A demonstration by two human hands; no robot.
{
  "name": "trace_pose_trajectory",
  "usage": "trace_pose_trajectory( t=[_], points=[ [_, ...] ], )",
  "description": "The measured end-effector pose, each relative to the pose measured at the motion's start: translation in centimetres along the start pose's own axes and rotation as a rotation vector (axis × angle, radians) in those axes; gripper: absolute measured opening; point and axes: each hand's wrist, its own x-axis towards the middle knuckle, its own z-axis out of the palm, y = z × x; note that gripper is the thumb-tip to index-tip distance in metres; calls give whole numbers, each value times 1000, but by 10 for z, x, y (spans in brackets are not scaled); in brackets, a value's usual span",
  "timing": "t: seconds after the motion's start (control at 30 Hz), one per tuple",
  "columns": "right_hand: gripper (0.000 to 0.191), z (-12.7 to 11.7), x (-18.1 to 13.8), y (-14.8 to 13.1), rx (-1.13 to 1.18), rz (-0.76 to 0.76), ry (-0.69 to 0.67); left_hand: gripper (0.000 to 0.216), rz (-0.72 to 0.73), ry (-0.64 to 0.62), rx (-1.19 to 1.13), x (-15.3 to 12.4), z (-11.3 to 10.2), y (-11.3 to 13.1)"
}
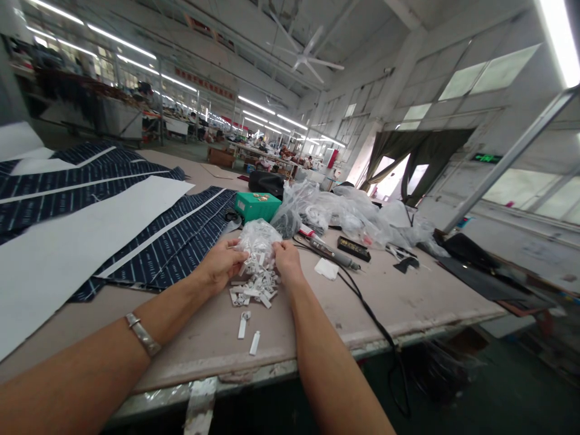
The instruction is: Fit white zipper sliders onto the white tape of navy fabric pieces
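A clear plastic bag [259, 234] lies tipped toward me on the table, its mouth at the near side. My left hand [225, 264] grips its left edge, thumb against the fingers. On the opposite edge, my right hand [286, 260] is closed on the plastic too. Small white tags with rings, perhaps zipper pulls, form a pile [257, 284] between my hands, spilling from the bag. Two of them lie apart nearer the table edge: one white tag [243, 325] with its ring, and another white tag [254, 343] beside it.
Left are dark blue patterned fabric pieces [181, 241] and a white sheet [99, 241]. Behind the bag stands a green box [257, 207]. To the right lie a grey corded power tool [333, 251], a black tray [353, 248], scissors [401, 254] and crumpled plastic bags [348, 208].
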Motion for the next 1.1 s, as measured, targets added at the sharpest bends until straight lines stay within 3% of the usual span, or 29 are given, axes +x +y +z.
trace_pose_trajectory(
  t=[0.33, 0.77, 1.1],
  points=[
    [28, 3, -10, -11, -74, 133, -45, 33, -12, 9, 173, -6, 5, 0],
    [26, 3, -9, -14, -68, 133, -48, 34, 68, 53, 208, -4, 4, 2],
    [28, -4, -12, -13, -342, 17, -25, 40, 178, 25, 475, 8, -5, -7]
  ],
)
